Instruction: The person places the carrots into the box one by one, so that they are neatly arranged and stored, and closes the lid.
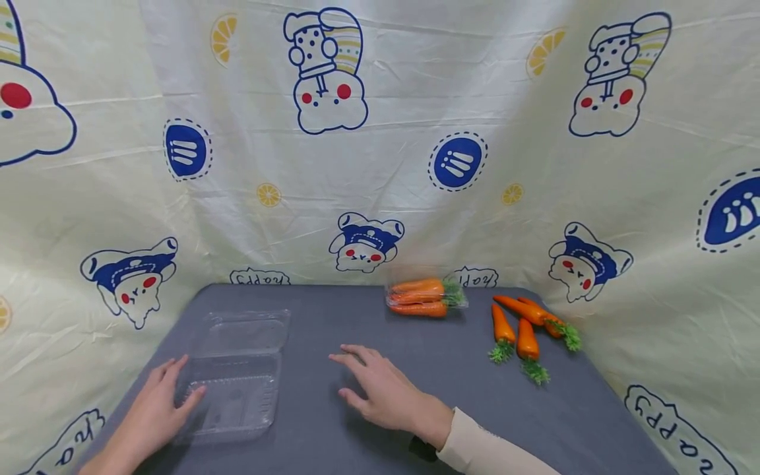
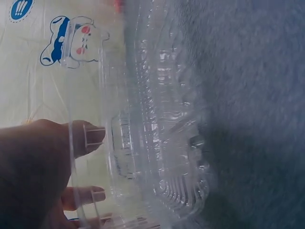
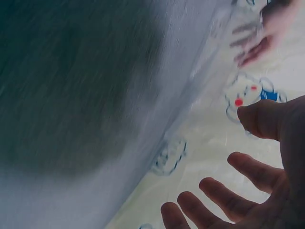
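Note:
A clear plastic clamshell box (image 1: 234,435) lies unfolded on the left of the table, its lid (image 1: 249,315) flat toward the back. My left hand (image 1: 156,406) is at the box's left side, thumb and fingers apart. The left wrist view shows the left thumb (image 2: 93,136) by the transparent wall of the box (image 2: 162,119); whether they touch, I cannot tell. My right hand (image 1: 386,392) hovers over the table's middle, right of the box, holding nothing. Its spread fingers (image 3: 228,195) show in the right wrist view.
At the back of the grey table (image 1: 332,330), a clear pack of carrots (image 1: 420,298) lies on its side. Several loose carrots (image 1: 527,340) with green tops lie toward the right edge. A printed cloth (image 1: 392,165) hangs behind and around the table.

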{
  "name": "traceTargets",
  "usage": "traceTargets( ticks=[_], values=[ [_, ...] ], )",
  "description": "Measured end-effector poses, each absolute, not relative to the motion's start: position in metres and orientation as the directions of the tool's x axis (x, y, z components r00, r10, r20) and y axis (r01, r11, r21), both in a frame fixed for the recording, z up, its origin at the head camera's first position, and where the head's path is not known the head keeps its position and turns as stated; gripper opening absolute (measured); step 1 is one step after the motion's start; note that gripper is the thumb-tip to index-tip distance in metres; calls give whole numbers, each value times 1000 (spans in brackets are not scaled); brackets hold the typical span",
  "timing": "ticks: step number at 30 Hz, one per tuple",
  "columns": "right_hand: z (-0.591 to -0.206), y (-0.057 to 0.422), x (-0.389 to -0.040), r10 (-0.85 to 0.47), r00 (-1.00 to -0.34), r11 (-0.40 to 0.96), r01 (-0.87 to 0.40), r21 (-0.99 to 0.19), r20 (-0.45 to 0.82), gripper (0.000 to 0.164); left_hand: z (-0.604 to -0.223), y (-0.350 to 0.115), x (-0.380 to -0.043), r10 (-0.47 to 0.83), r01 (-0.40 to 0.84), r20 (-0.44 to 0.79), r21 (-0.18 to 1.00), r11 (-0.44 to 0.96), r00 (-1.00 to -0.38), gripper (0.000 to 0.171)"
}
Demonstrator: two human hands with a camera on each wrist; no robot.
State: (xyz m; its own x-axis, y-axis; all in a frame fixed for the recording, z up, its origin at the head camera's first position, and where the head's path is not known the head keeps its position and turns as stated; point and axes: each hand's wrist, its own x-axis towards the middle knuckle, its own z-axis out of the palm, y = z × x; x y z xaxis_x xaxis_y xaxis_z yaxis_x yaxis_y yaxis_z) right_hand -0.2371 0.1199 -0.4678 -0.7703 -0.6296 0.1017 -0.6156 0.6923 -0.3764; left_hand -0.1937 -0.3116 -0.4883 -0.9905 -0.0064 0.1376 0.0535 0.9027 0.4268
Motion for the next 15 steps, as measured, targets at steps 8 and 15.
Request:
traceTargets(
  ticks=[8, 15],
  values=[
    [-478, 94, -226, -727, -687, 634, -680, -367, 17, 64, -493, -296, -194, 3, 57, 123, 437, 898, -992, 79],
    [-484, 91, -221, -743, -669, 608, -684, -404, 16, 62, -491, -277, -197, 26, 61, 83, 458, 887, -996, 79]
  ],
)
